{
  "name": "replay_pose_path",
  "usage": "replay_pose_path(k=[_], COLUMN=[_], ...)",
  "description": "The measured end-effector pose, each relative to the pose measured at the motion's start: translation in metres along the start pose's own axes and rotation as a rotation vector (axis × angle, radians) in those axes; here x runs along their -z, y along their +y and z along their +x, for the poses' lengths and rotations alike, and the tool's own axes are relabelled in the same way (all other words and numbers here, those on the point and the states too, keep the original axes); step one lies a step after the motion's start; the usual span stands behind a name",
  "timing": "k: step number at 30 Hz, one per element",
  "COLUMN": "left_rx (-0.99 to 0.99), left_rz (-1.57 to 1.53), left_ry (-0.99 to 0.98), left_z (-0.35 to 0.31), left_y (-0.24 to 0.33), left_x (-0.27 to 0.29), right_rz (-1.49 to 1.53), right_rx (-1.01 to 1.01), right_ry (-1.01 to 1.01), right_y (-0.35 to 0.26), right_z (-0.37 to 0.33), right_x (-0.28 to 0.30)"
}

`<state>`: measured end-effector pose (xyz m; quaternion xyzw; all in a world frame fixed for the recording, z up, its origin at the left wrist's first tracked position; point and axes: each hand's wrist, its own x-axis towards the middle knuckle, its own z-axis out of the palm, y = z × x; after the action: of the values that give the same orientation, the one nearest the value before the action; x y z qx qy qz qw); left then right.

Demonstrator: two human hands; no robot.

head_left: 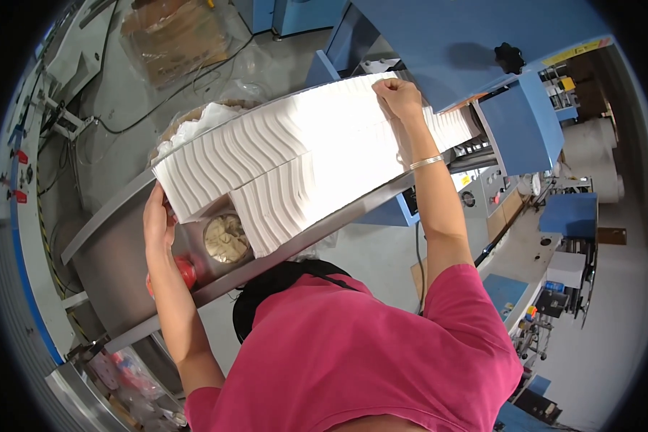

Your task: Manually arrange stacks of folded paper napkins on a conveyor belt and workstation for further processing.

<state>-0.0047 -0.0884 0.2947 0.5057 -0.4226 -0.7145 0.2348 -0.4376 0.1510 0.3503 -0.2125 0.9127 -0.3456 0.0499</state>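
Touching the left end of the white folded sheets (pixel 295 147) on the steel counter (pixel 115 266), the left hand (pixel 158 219) hides its fingertips; grip unclear! The right hand (pixel 399 97) curls atop them, pinch unclear. Uneven pushing could buckle and spill them.

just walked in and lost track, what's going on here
A person in a pink shirt has both hands at white, folded-looking sheets standing in two rows on a metal tray. The left hand is at the left end of the far row, which sticks out past the near one. The right hand, fingers curled, is by the sheets near the blue machine; whether it grips any can't be told.
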Motion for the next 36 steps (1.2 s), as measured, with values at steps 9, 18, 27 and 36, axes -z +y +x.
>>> replay_pose_path(k=[9, 18, 27, 36], left_rx=[-0.01, 0.0, -0.014, -0.019], left_rz=[-0.009, -0.007, -0.007, -0.002], left_ry=[-0.005, -0.027, -0.013, -0.053], left_z=[-0.001, 0.007, 0.005, 0.002], left_y=[-0.001, -0.005, -0.004, 0.0], left_x=[0.0, 0.007, 0.002, 0.001], right_rz=[-0.153, -0.203, -0.244, -0.341], right_rx=[0.049, 0.242, 0.248, 0.314], right_ry=[0.053, 0.026, -0.04, -0.078], right_y=[-0.001, -0.004, -0.003, -0.005], right_z=[0.0, -0.002, -0.002, -0.008], right_x=[0.0, 0.001, 0.002, 0.002])
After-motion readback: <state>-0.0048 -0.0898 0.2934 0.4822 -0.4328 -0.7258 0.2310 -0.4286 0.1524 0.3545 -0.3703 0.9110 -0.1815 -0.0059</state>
